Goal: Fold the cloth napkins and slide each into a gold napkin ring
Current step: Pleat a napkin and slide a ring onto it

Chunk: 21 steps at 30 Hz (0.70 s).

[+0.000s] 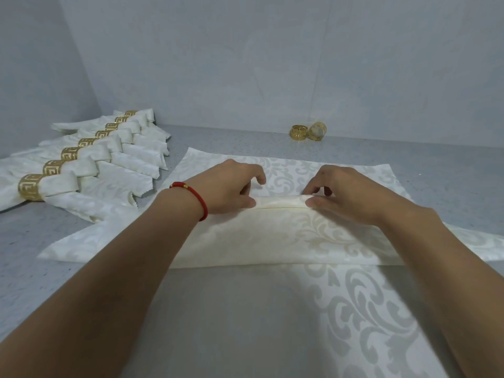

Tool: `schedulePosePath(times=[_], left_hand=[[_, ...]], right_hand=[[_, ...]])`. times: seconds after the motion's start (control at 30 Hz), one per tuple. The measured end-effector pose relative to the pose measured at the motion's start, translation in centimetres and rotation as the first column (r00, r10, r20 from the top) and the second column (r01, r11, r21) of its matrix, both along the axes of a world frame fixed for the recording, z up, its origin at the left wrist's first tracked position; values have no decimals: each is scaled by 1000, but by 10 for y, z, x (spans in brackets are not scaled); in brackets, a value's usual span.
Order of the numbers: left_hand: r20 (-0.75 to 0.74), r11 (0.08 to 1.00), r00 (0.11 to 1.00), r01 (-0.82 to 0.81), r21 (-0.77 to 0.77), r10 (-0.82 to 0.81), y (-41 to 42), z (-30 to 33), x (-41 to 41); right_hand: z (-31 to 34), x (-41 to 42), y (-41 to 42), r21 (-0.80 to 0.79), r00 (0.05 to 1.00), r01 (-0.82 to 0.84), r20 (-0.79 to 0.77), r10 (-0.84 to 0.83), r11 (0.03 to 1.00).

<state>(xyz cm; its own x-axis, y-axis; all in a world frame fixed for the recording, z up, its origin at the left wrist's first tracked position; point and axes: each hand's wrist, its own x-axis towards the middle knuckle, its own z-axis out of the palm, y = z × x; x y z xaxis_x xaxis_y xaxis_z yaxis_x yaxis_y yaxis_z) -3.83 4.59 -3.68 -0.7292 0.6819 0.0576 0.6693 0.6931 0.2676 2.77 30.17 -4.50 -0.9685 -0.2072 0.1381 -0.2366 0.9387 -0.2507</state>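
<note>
A cream damask napkin (283,236) lies spread in the middle of the table with pleats stacked across it. My left hand (231,186), a red bracelet on its wrist, pinches the left end of the top pleat. My right hand (346,195) pinches the same pleat a little to the right. The raised fold runs between both thumbs. Two loose gold napkin rings (308,131) sit at the back of the table near the wall.
Several folded napkins in gold rings (81,170) lie in an overlapping row on the left of the grey table (245,137). A patterned cloth (368,309) lies at the near edge. Grey walls close off the back and left.
</note>
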Motion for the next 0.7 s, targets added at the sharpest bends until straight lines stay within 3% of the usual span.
schedulePosePath(times=[0.17,0.3,0.4,0.5,0.6,0.7], left_hand=[[-203,993,979,-21,-117,-3,7,-1,3],[-404,993,914,-4,-116,-44,16,-6,9],[-280,984,958,6,-178,-57,14,-1,9],[-103,994,994,29,-104,-39,7,6,9],[-51,1000,998,25,-5,-25,2,7,8],[-26,1000,1000,17,-22,-18,-1,5,4]], right_hand=[[2,2,-2,-62,999,28,-20,-29,998],[4,3,-2,19,998,41,-50,-40,999],[8,9,1,-8,999,18,38,-18,1000],[6,9,5,-54,1000,-15,25,16,998],[4,6,10,-90,997,-11,79,18,996],[4,6,13,-98,990,-16,135,29,995]])
